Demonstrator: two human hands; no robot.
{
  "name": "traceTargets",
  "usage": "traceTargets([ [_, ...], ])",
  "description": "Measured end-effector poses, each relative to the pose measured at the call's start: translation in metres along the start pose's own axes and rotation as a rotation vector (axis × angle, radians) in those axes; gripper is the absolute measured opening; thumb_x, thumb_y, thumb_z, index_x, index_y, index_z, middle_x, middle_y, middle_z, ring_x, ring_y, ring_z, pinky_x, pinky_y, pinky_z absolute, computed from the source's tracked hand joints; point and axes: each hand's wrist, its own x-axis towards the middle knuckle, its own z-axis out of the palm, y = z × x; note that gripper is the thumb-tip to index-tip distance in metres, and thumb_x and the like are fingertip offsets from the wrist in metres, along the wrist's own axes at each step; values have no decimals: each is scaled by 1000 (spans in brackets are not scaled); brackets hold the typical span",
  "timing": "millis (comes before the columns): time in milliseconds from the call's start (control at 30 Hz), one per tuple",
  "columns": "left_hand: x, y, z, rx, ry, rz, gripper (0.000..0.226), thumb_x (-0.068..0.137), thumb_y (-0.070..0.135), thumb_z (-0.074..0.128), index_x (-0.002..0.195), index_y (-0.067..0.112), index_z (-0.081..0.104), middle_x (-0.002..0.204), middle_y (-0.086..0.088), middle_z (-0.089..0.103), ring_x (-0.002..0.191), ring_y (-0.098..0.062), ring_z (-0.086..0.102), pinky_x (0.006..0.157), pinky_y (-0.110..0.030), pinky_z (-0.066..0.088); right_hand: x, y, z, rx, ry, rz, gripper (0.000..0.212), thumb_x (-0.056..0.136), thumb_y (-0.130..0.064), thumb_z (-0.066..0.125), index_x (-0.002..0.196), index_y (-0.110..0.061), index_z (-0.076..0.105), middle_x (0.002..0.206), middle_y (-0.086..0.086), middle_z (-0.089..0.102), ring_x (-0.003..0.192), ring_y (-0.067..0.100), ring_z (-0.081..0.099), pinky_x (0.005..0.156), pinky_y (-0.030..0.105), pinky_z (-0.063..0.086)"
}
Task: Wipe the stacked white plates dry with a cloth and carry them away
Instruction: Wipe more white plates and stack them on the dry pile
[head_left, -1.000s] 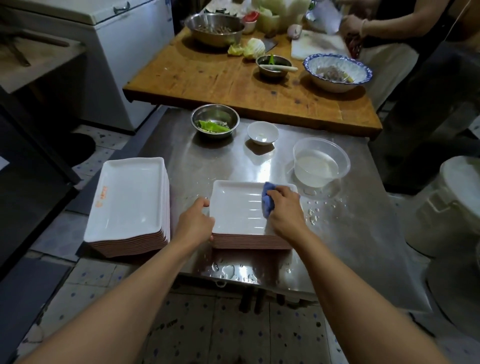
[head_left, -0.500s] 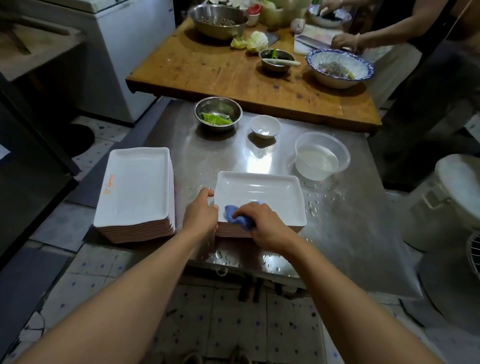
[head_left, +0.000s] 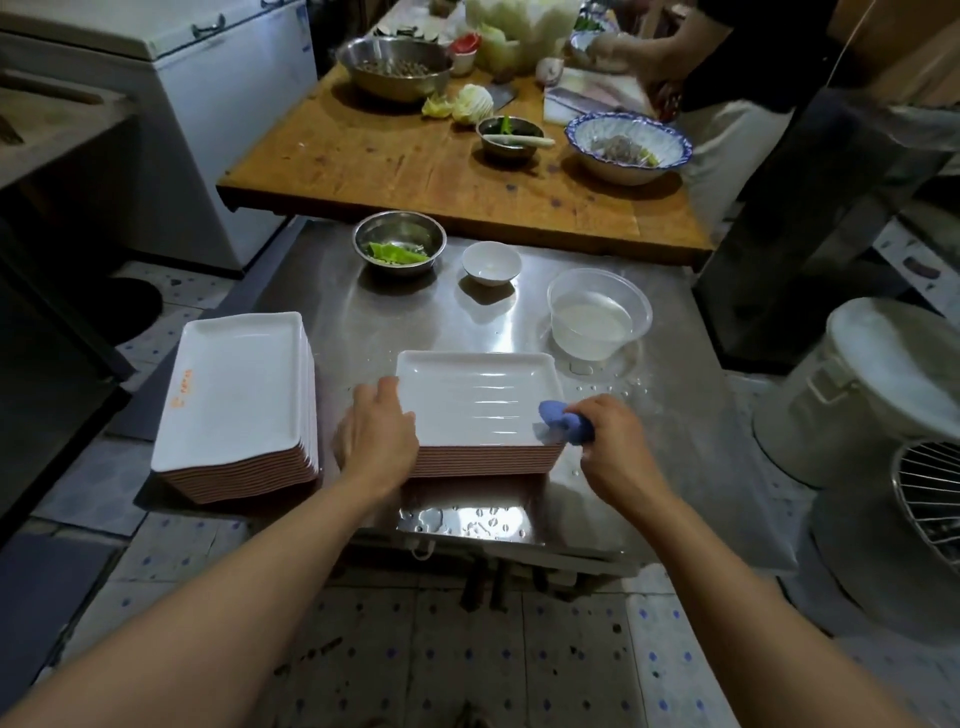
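Observation:
A stack of white rectangular plates (head_left: 478, 395) sits near the front of the steel table (head_left: 675, 441). My left hand (head_left: 376, 434) grips the stack's near left corner. My right hand (head_left: 613, 444) holds a bunched blue cloth (head_left: 563, 418) against the top plate's near right corner. A second, taller stack of white plates (head_left: 234, 384) stands at the table's left edge, partly over it.
Behind the plates stand a steel bowl with greens (head_left: 399, 243), a small white bowl (head_left: 491, 262) and a clear tub of water (head_left: 597, 314). Water drops lie on the steel. A wooden table (head_left: 389, 166) with food is behind, a person (head_left: 727, 78) works there. A white bucket (head_left: 857, 389) stands right.
My right hand has swept the blue cloth from the top plate's far right to its near left, then across to its near right corner. My left hand kept its hold on the left edge.

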Motion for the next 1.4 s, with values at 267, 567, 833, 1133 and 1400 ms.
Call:
traceTargets([
  [267, -27, 41, 15, 304, -96, 479, 23, 91, 30, 55, 110, 21, 63, 112, 3, 49, 108, -17, 41, 73, -27, 32, -10, 4, -15, 513, 74, 254, 22, 86, 0, 45, 81, -12, 63, 61, 5, 54, 44, 16, 53, 50, 33, 50],
  [567, -28, 45, 2, 185, -2, 562, 11, 81, 6, 63, 81, 12, 72, 86, -1, 62, 88, -23, 54, 59, -30, 33, -21, 3, -23, 559, 128, 318, 25, 84, 3, 50, 79, -17, 64, 73, 15, 64, 48, 16, 62, 61, 44, 59],
  [833, -3, 68, -43, 110, 163, 554, 10, 91, 19, 54, 93, 11, 58, 83, -10, 65, 77, -32, 56, 63, -31, 24, -24, -19, -44, 593, 233, 288, 15, 84, -7, 53, 88, -15, 66, 66, 8, 66, 64, 27, 66, 71, 47, 57],
  [1133, -21, 59, -113, -551, 100, 251, 12, 94, 15, 48, 85, 14, 56, 77, -2, 62, 76, -23, 57, 68, -36, 43, -21, -81, -78, 563, 455, 9, 23, 90, -6, 57, 109, -17, 65, 89, -8, 60, 78, 3, 61, 72, 22, 55],
  [1400, -48, 33, -155, -1103, -75, 5, 20, 98, 8, 44, 85, 14, 58, 73, -2, 63, 63, -10, 58, 58, -22, 50, -16, -167, -75, 213, 379, -415, 59, 75, 2, 61, 133, -7, 52, 140, 12, 46, 131, 27, 37, 111, 22, 20],
])
